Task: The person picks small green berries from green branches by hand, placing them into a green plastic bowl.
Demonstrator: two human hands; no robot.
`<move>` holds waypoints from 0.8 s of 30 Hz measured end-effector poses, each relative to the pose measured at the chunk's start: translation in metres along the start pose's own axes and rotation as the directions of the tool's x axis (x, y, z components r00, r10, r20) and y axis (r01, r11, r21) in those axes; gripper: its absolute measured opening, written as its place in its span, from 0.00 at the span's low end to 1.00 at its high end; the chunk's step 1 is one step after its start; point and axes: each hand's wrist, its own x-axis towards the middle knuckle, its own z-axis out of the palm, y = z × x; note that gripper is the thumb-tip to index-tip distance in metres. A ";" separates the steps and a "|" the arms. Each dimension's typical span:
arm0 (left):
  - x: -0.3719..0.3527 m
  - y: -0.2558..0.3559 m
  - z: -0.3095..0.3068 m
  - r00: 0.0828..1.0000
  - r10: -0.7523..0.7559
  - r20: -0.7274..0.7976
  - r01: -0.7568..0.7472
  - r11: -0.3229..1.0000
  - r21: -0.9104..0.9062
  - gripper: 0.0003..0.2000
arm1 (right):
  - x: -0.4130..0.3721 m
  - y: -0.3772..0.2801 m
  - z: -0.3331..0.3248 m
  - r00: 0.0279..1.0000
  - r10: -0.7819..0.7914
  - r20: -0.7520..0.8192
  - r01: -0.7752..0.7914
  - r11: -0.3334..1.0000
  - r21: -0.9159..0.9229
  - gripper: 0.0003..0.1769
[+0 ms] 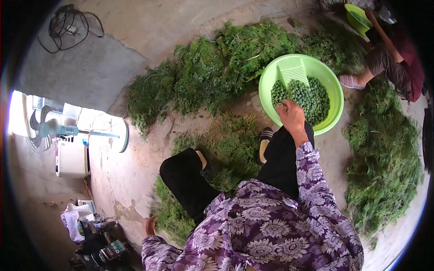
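Right hand (291,115): reaches forward into the green basin (270,77) and rests on the near edge of the green berries (309,97).
Right fingers: bent down into the berries; whether they grip any cannot be told.
Left hand (149,225): low at the person's side, at the edge of the loose cuttings (172,217) on the floor (131,176).
Left fingers: appear loosely curled; small and dim in this view, so a hold cannot be confirmed.
Green basin: on the floor just beyond the person's right foot, about half filled with berries.
Scoop (293,72): pale green, lying in the far part of the basin.
Branch pile (226,63): leafy green, heaped behind and left of the basin.
Second person (393,63): seated at upper right, beside another green basin (357,18).
Fan (47,128): far left.
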 end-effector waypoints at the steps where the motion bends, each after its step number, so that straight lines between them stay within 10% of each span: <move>1: -0.082 0.093 -0.015 0.979 -0.084 0.184 0.083 0.996 0.015 0.15 | 0.000 -0.005 -0.002 0.999 0.027 0.028 -0.027 1.000 0.015 0.15; 3: -0.126 0.160 -0.013 0.914 -0.404 0.039 0.388 0.899 0.204 0.12 | 0.001 -0.010 -0.001 0.998 0.042 0.056 -0.042 0.999 0.009 0.15; 4: -0.103 0.084 0.019 0.911 -0.411 0.043 0.396 0.897 0.196 0.12 | 0.001 -0.011 -0.001 0.996 0.056 0.073 -0.057 0.998 0.004 0.15; 6: 0.009 0.022 0.034 0.998 0.056 0.019 -0.058 0.992 0.116 0.13 | 0.001 -0.016 -0.002 0.992 0.070 0.104 -0.067 0.997 -0.030 0.16; 7: -0.048 0.124 0.008 0.991 -0.049 0.127 0.024 0.982 0.188 0.16 | 0.000 -0.016 -0.001 0.993 0.058 0.106 -0.055 0.998 -0.034 0.16; 9: -0.013 0.137 0.016 0.959 0.280 -0.039 -0.255 0.917 0.307 0.25 | -0.001 -0.014 0.005 0.991 0.060 0.118 -0.048 0.994 -0.098 0.16; 10: -0.062 0.220 -0.009 0.987 0.158 0.024 -0.159 0.963 0.217 0.29 | -0.001 -0.016 0.007 0.990 0.065 0.123 -0.047 0.989 -0.142 0.15; 20: -0.054 0.407 -0.009 0.624 0.767 -0.153 -0.772 0.635 0.033 0.22 | 0.009 -0.065 0.017 0.900 -0.020 0.435 0.073 0.992 -0.105 0.15; 24: -0.072 0.455 0.016 0.461 0.862 0.209 -0.886 0.435 0.161 0.22 | 0.035 -0.089 0.051 0.709 -0.203 0.675 0.348 0.934 -0.085 0.18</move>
